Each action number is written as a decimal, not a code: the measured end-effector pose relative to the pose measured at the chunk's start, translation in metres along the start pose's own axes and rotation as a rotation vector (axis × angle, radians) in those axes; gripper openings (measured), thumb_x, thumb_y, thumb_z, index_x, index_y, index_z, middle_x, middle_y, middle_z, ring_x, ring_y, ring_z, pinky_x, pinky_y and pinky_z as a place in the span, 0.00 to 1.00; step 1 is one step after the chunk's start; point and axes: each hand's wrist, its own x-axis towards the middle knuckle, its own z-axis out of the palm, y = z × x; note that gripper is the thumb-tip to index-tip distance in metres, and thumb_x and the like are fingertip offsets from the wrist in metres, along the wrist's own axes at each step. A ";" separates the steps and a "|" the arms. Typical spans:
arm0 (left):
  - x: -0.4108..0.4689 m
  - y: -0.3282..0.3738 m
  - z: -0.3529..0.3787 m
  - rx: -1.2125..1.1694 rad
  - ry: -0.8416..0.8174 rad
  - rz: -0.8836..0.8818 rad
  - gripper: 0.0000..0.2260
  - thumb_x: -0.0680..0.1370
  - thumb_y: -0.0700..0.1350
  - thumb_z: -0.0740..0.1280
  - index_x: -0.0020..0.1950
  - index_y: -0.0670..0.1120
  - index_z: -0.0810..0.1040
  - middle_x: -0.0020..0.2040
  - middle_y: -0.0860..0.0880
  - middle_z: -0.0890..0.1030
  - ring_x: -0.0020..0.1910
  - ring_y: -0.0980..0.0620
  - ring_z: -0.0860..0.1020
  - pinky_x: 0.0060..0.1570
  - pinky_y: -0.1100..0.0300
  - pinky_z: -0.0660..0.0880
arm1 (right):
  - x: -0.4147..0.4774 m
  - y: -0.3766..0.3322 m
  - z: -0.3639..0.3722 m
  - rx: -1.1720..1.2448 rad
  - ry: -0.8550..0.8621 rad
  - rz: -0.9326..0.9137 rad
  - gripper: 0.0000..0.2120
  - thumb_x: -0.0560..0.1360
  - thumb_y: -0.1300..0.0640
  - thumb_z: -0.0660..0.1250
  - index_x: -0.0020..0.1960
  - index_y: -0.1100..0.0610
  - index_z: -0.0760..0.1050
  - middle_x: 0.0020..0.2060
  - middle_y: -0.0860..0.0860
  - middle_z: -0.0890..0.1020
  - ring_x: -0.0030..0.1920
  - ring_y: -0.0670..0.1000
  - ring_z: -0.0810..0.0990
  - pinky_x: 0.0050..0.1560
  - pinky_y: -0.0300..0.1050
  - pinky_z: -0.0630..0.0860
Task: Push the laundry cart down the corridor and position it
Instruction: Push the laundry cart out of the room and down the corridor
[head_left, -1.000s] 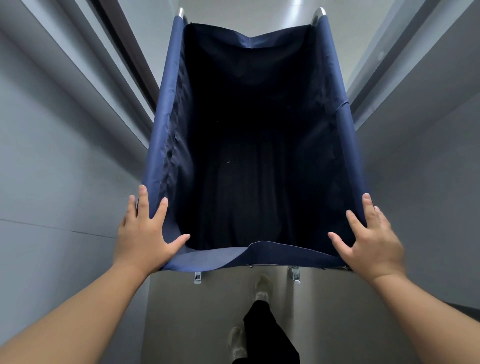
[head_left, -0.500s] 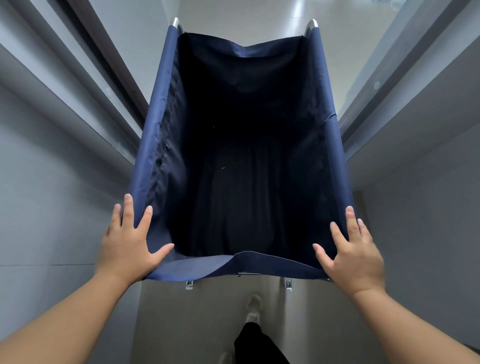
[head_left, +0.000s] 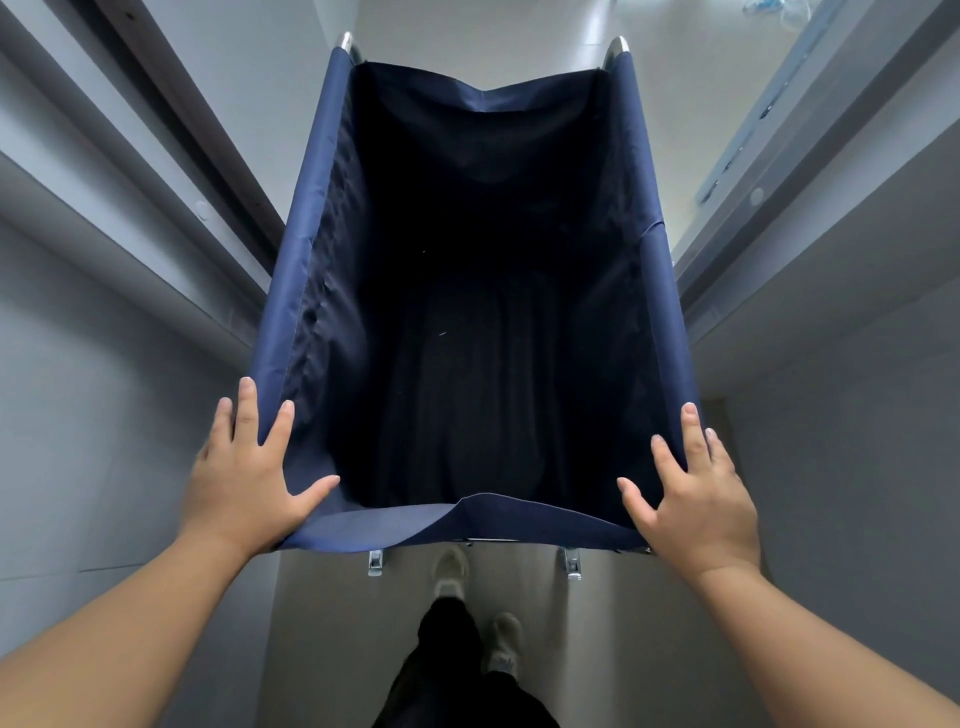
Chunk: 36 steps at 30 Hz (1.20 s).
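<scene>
Laundry cart (head_left: 291, 291) stands in a narrow corridor, directly ahead of the person, its long side running away from the camera. Navy fabric liner hangs from a metal frame; two bright rounded frame ends (head_left: 344, 40) show at the far corners. Inside is dark — nothing can be made out at the bottom.

Left hand (head_left: 244, 483) lies flat on the near left corner of the rim, fingers spread, thumb angled inward along the near edge. Right hand (head_left: 696, 499) mirrors it on the near right corner, fingers spread, thumb toward the cart's inside. Neither hand is curled around the fabric; palms press against it.

Near edge of the liner sags and folds at the middle. Below it, two small metal fittings (head_left: 376, 562) show on the frame.

Grey walls (head_left: 104, 389) close on both sides, each with a rail or ledge running along the corridor. Pale floor (head_left: 332, 649) below — the person's dark trousers (head_left: 447, 670) and light shoes (head_left: 450, 571) are visible just behind the cart.
</scene>
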 end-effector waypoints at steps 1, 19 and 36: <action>0.003 0.000 -0.001 0.002 -0.001 0.001 0.48 0.68 0.75 0.56 0.77 0.42 0.72 0.82 0.35 0.57 0.76 0.28 0.64 0.62 0.32 0.75 | 0.003 0.000 0.001 0.001 0.001 0.000 0.30 0.74 0.39 0.59 0.62 0.60 0.80 0.76 0.59 0.66 0.65 0.67 0.75 0.50 0.59 0.80; 0.096 -0.009 -0.011 -0.001 -0.034 0.026 0.47 0.68 0.74 0.57 0.75 0.42 0.73 0.82 0.34 0.58 0.75 0.28 0.65 0.57 0.31 0.77 | 0.087 -0.017 0.009 0.006 -0.032 0.032 0.29 0.74 0.40 0.59 0.61 0.61 0.80 0.76 0.59 0.67 0.65 0.67 0.76 0.48 0.58 0.80; 0.199 -0.008 -0.030 -0.016 -0.079 0.008 0.48 0.68 0.74 0.55 0.78 0.42 0.71 0.82 0.35 0.57 0.77 0.29 0.64 0.54 0.35 0.79 | 0.191 -0.025 0.018 -0.004 -0.039 0.034 0.31 0.73 0.39 0.59 0.62 0.62 0.80 0.76 0.60 0.67 0.66 0.68 0.75 0.48 0.60 0.80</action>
